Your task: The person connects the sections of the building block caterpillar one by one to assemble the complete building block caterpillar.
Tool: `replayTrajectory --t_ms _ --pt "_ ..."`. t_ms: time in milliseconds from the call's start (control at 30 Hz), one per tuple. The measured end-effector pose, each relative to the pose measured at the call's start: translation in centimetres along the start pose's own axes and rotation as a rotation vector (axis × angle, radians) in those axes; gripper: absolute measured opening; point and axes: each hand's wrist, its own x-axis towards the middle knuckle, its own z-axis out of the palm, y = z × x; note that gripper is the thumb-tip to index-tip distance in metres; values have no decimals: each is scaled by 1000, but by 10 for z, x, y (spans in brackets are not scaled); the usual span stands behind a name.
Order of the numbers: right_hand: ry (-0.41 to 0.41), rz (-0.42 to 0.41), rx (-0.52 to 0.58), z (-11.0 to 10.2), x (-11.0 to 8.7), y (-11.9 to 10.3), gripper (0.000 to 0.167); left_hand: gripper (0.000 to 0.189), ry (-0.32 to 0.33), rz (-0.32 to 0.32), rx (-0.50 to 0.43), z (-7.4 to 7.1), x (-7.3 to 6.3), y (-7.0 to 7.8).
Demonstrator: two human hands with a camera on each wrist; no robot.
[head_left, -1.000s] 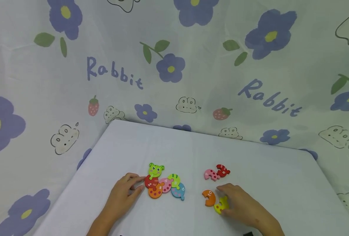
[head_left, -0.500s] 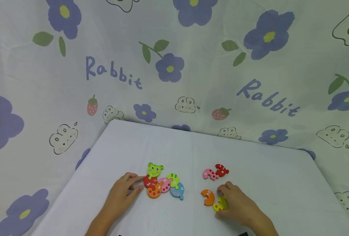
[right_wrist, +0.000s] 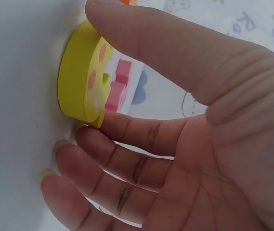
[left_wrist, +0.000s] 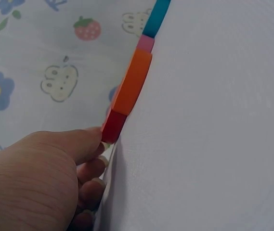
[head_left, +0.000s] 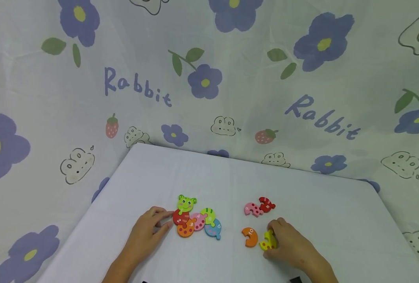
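Observation:
My right hand [head_left: 290,247] pinches a yellow dotted puzzle piece [head_left: 267,244] between thumb and index finger, low over the white table. In the right wrist view the yellow piece [right_wrist: 81,77] stands between the thumb and index fingertip, the other fingers spread below. My left hand [head_left: 146,234] rests its thumb and fingertips at the left edge of the red number 2 piece [head_left: 180,218]. That piece belongs to a joined caterpillar row, from the green smiling head [head_left: 186,204] to the blue number 6 piece [head_left: 214,230]. The left wrist view shows the row edge-on, with an orange piece [left_wrist: 133,82].
Left of the right hand lies an orange number 10 piece [head_left: 251,237]. Behind it are a pink number 9 piece [head_left: 251,208] and a red number 8 piece [head_left: 265,204], close together. A patterned curtain [head_left: 244,98] hangs behind the white table [head_left: 223,177].
My right thumb and fingers have closed on the yellow piece and shifted it slightly right, away from the orange one. The left hand and joined row have stayed in place.

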Motion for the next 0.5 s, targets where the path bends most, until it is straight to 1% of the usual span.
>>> replayTrajectory --t_ms 333,500 --pt "27 -18 -60 0 -1 0 65 32 -14 -20 -1 0 0 0" --pt "38 -4 -52 -5 -3 -3 68 32 -11 -13 -2 0 1 1"
